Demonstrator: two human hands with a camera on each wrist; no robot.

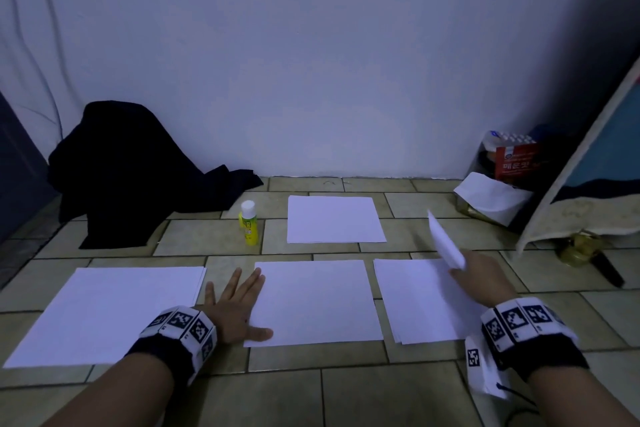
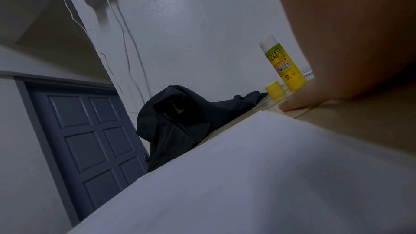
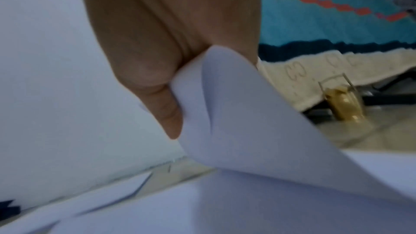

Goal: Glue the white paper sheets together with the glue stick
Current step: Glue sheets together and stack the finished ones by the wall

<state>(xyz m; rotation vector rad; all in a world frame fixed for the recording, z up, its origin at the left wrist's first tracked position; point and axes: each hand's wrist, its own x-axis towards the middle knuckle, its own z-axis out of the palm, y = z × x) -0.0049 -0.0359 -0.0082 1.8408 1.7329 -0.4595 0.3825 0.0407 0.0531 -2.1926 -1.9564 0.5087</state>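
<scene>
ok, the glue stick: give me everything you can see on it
The yellow plastic glue stick stands upright on the tiled floor, uncapped, its white tip exposed. Its body carries dark Korean lettering and an orange band. Its small yellow cap sits on the floor right beside its base. Neither hand touches it. It stands between the dark cloth and the far white paper sheet, beyond the left hand.
</scene>
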